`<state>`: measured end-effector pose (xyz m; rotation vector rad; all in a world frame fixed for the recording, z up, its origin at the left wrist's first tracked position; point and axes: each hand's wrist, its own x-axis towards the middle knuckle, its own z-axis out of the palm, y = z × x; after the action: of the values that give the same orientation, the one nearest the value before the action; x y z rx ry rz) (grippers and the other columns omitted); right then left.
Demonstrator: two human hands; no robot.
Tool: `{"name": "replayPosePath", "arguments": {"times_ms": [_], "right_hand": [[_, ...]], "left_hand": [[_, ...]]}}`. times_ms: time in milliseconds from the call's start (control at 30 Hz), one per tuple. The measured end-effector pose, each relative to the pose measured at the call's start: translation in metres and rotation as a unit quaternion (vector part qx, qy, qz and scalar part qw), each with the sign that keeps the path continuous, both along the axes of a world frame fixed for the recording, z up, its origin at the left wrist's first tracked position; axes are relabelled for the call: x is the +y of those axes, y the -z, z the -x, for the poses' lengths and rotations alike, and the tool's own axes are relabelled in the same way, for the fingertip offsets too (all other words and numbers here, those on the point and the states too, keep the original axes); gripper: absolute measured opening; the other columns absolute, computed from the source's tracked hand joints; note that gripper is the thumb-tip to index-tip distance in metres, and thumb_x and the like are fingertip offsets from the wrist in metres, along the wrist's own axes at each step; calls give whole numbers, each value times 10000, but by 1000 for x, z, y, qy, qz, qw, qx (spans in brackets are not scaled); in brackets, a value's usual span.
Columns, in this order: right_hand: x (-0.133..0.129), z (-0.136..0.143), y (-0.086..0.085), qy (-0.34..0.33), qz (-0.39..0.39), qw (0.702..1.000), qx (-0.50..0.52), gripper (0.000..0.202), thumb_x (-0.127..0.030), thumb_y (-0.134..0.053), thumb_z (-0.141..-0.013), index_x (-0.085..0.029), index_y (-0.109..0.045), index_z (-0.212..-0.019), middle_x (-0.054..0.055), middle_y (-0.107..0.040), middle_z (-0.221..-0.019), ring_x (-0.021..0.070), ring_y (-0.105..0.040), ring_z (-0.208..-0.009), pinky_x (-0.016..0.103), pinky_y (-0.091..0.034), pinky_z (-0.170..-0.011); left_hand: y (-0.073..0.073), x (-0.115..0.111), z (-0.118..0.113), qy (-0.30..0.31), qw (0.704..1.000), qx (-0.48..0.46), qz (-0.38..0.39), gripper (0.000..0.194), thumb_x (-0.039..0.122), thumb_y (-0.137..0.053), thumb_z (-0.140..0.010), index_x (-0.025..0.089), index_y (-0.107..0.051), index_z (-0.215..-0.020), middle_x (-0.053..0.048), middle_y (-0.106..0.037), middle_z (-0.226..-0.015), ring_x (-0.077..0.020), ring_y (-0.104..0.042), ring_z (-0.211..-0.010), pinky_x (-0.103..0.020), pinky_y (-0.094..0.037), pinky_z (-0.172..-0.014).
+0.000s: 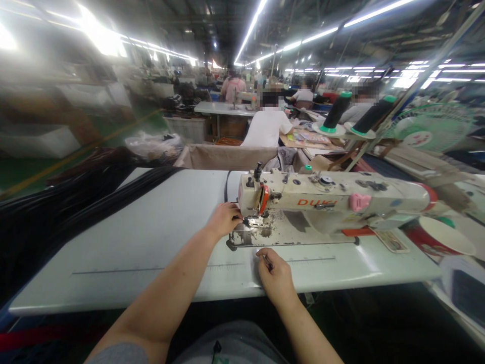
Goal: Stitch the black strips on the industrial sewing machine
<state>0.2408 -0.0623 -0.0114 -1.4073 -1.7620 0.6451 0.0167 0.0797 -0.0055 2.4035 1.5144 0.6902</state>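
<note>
One pale tabletop (125, 237), sewing machine (341, 194) on it; left hand (224, 220) at the machine's needle end, fingers bent, grip unclear, wise to keep fingertips off the needle's path; right hand (276, 277) nearer the front edge, fingers closed around a small dark object (269, 263), best held steady

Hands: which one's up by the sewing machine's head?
The left hand, beside the machine head; the right hand is nearer the front edge of the table.

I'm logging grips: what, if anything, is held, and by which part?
The right hand holds a small dark object; which part can't be told. The left hand is at the sewing machine; any hold there is unclear.
</note>
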Motion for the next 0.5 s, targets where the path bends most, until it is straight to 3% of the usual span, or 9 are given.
{"name": "replayPosePath", "arguments": {"times_ms": [167, 367, 500], "right_hand": [[1, 0, 2, -4, -2, 1000, 1, 219, -262, -489, -877, -213, -700, -910, -14, -636, -656, 159, -556, -569, 260, -457, -622], [1, 0, 3, -2, -2, 1000, 0, 220, -260, -486, -880, -214, -698, -917, -6, -652, -658, 161, -559, -572, 258, -442, -590], [1, 1, 3, 0, -5, 1000, -5, 221, -250, -485, -869, -218, -699, -914, -2, -662, -671, 164, -562, -577, 261, -445, -598]], "left_hand": [[-3, -7, 0, -9, 1000, -6, 24, 51, 257, -754, -852, 251, -799, -876, -34, -762, -995, -221, -688, -984, -367, -506, -956], [-3, -35, -8, -49, 997, -15, 61, 98, 238, -731, -861, 250, -786, -941, -26, -726, -1017, -185, -699, -901, -292, -541, -827], [0, -50, -18, -86, 993, -17, 78, 139, 216, -685, -884, 239, -775, -987, -45, -715, -1066, -195, -702, -933, -298, -549, -853]]}}
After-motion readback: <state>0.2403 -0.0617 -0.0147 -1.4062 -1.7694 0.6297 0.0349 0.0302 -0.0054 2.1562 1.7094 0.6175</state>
